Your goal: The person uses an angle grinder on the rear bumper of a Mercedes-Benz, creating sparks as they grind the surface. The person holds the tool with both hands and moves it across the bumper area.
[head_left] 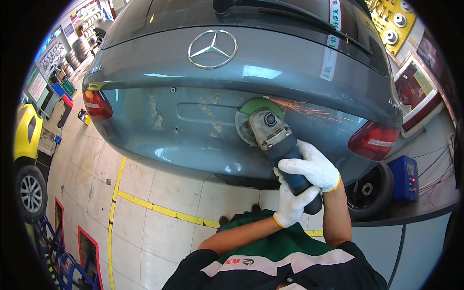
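An angle grinder (pixel 271 129) with a dark blue body is held in both my white-gloved hands. My right hand (pixel 313 166) wraps round its body behind the metal gear head. Lower down, my left hand (pixel 293 205) is closed round the rear end of the body. The green disc (pixel 258 104) meets the recessed panel of a grey car's tailgate (pixel 203 140), and orange sparks (pixel 309 110) fly off to the right. A metal guard (pixel 245 129) covers the disc's left side. Pale rough patches (pixel 155 112) and a small hole mark the panel left of the disc.
Red tail lights (pixel 98 104) flank the tailgate, with a round chrome emblem (pixel 212 49) above. A loose wheel (pixel 371 191) and a blue box (pixel 405 178) with cables stand at right. A yellow car (pixel 27 130) is at left. Yellow lines (pixel 164 211) cross the tiled floor.
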Tool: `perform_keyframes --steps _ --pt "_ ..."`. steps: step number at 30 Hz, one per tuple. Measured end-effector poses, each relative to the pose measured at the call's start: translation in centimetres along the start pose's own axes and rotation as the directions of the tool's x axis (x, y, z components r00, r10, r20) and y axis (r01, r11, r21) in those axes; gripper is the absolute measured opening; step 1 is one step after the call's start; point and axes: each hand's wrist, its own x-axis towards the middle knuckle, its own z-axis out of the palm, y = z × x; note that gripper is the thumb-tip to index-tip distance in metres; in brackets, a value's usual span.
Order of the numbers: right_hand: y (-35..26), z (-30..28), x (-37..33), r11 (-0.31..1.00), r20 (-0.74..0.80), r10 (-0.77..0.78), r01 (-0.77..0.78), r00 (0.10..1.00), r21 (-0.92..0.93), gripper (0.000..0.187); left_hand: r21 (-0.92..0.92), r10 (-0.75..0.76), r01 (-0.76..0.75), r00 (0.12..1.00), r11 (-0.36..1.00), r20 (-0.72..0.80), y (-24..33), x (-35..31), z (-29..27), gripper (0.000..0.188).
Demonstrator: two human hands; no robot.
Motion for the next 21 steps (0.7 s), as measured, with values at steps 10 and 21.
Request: perform_keyframes --steps 10,21 --pt "-0.15 0.09 0.18 1.000 0.000 -0.018 0.018 1.000 -0.023 0.048 -0.014 0.010 -0.011 1.000 1.000 -0.010 0.34 0.08 0.18 0.034" --pt "-0.44 0.30 0.35 1.000 -0.003 -0.009 0.009 1.000 -0.011 0.047 -0.013 0.001 -0.002 0.999 1.000 -0.041 0.12 0.04 0.24 0.032"
